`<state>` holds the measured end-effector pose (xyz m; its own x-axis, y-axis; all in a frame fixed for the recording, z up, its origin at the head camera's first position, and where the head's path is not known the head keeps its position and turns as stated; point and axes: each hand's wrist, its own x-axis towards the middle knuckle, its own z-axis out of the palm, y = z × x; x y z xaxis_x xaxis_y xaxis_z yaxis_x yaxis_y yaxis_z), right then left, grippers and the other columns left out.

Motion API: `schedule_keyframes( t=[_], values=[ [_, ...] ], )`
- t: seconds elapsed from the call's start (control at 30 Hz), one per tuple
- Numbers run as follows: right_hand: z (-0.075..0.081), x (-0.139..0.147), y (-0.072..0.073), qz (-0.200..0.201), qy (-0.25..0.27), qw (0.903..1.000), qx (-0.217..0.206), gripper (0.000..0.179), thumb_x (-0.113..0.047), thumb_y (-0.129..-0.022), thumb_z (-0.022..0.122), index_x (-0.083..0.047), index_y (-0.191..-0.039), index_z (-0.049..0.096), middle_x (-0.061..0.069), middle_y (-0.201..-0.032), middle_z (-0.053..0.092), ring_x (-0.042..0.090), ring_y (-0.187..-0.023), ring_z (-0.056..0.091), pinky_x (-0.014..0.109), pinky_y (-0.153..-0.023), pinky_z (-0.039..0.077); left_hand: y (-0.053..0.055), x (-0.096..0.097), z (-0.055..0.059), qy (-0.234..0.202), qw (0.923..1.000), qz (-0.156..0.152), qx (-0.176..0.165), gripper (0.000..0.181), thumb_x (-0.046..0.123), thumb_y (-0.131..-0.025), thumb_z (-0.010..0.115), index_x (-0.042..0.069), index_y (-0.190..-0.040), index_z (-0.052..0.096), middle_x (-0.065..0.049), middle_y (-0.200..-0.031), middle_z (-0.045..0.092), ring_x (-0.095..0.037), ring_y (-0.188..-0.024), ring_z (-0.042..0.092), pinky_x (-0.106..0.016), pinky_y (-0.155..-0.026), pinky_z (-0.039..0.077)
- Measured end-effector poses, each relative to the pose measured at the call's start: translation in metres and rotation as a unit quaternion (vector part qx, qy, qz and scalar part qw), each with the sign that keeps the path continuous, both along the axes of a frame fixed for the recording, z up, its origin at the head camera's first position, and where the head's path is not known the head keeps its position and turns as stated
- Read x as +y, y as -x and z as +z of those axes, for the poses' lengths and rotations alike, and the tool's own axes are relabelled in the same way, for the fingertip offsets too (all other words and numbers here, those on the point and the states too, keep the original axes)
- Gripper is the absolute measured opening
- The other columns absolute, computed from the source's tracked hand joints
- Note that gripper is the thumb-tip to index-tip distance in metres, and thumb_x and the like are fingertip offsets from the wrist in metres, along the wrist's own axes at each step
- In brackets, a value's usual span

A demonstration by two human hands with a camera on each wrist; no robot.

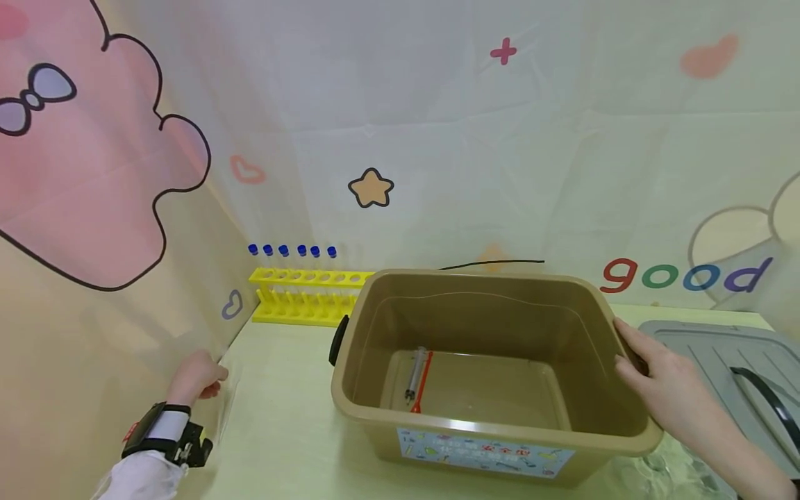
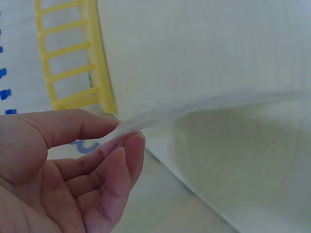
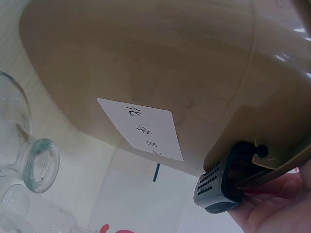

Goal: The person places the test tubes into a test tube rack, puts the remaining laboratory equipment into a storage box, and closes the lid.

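My left hand (image 1: pixel 196 378) is at the table's left edge, its thumb and fingertips pinching a thin, clear plastic strip or sheet (image 2: pixel 204 103) that stretches off to the right in the left wrist view. Its full shape cannot be told. My right hand (image 1: pixel 671 385) grips the right end of a brown plastic bin (image 1: pixel 475 319), fingers by the rim and the black-grey handle (image 3: pixel 214 187). Inside the bin, near its left end, lie a grey, clear-bodied tube (image 1: pixel 415 375) and a slim red stick (image 1: pixel 423 382). A printed label (image 1: pixel 484 455) covers part of the bin's front.
Behind the bin's left side stands a yellow test tube rack (image 1: pixel 303 298) holding clear tubes with blue caps (image 1: pixel 284 251). To the right lies a grey lid (image 1: pixel 706 354) with a black handle. Clear glassware (image 3: pixel 39 165) stands close beside the bin. Printed cloth walls surround the table.
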<state>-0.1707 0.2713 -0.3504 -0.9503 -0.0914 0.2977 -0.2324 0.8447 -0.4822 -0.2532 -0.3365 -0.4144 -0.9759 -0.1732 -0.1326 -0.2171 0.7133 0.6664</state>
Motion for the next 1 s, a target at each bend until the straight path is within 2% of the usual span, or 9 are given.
schedule_keyframes(
  t=[0.1, 0.27, 0.53, 0.73, 0.9, 1.0],
  values=[
    [0.001, -0.003, 0.002, 0.006, -0.001, 1.0000, 0.005, 0.051, -0.012, -0.091, 0.048, 0.007, -0.136, 0.030, 0.035, -0.122, 0.041, 0.051, -0.105, 0.041, 0.058, -0.078, 0.035, -0.003, 0.004, 0.011, 0.008, 0.9998, -0.012, 0.012, 0.016, -0.002, -0.073, 0.052, 0.000, -0.059, 0.045, -0.004, -0.048, 0.047, -0.014, -0.040, 0.049, -0.026, -0.042, 0.046],
    [0.003, -0.006, 0.003, 0.009, 0.002, 0.9999, 0.009, 0.051, -0.011, -0.090, 0.048, 0.007, -0.135, 0.031, 0.035, -0.123, 0.041, 0.050, -0.105, 0.042, 0.057, -0.079, 0.036, -0.006, 0.017, 0.029, 0.052, 0.9975, -0.037, 0.031, 0.022, 0.001, -0.077, 0.052, -0.001, -0.055, 0.050, -0.002, -0.047, 0.047, -0.013, -0.042, 0.048, -0.025, -0.043, 0.043],
    [0.005, -0.006, 0.001, 0.009, 0.014, 0.9998, 0.006, 0.051, -0.010, -0.090, 0.049, 0.008, -0.135, 0.031, 0.034, -0.125, 0.039, 0.049, -0.108, 0.040, 0.057, -0.081, 0.035, -0.004, 0.049, 0.069, 0.055, 0.9954, -0.050, 0.061, 0.014, 0.004, -0.082, 0.053, -0.007, -0.075, 0.056, -0.008, -0.061, 0.054, -0.018, -0.051, 0.051, -0.028, -0.048, 0.046],
    [0.005, -0.002, -0.003, 0.002, 0.015, 0.9999, 0.008, 0.051, -0.009, -0.090, 0.048, 0.008, -0.135, 0.031, 0.034, -0.125, 0.039, 0.049, -0.107, 0.041, 0.057, -0.080, 0.036, -0.006, 0.088, 0.104, 0.065, 0.9877, -0.072, 0.122, 0.017, 0.008, -0.083, 0.051, -0.007, -0.087, 0.059, -0.010, -0.071, 0.058, -0.020, -0.057, 0.054, -0.030, -0.052, 0.045],
    [0.004, 0.000, -0.003, 0.001, 0.007, 0.9998, 0.016, 0.050, -0.009, -0.089, 0.049, 0.009, -0.134, 0.033, 0.033, -0.124, 0.040, 0.049, -0.107, 0.040, 0.057, -0.081, 0.035, -0.008, 0.124, 0.133, 0.027, 0.9834, -0.107, 0.144, 0.020, 0.011, -0.084, 0.052, -0.006, -0.093, 0.058, -0.012, -0.076, 0.061, -0.020, -0.060, 0.059, -0.031, -0.058, 0.050],
    [0.004, 0.000, -0.004, 0.000, 0.009, 0.9998, 0.016, 0.050, -0.008, -0.089, 0.050, 0.009, -0.133, 0.033, 0.033, -0.125, 0.040, 0.049, -0.108, 0.040, 0.057, -0.081, 0.036, -0.007, 0.148, 0.146, -0.018, 0.9805, -0.134, 0.142, 0.019, 0.009, -0.085, 0.054, -0.007, -0.094, 0.057, -0.013, -0.074, 0.061, -0.021, -0.061, 0.061, -0.031, -0.059, 0.051]
  ],
)
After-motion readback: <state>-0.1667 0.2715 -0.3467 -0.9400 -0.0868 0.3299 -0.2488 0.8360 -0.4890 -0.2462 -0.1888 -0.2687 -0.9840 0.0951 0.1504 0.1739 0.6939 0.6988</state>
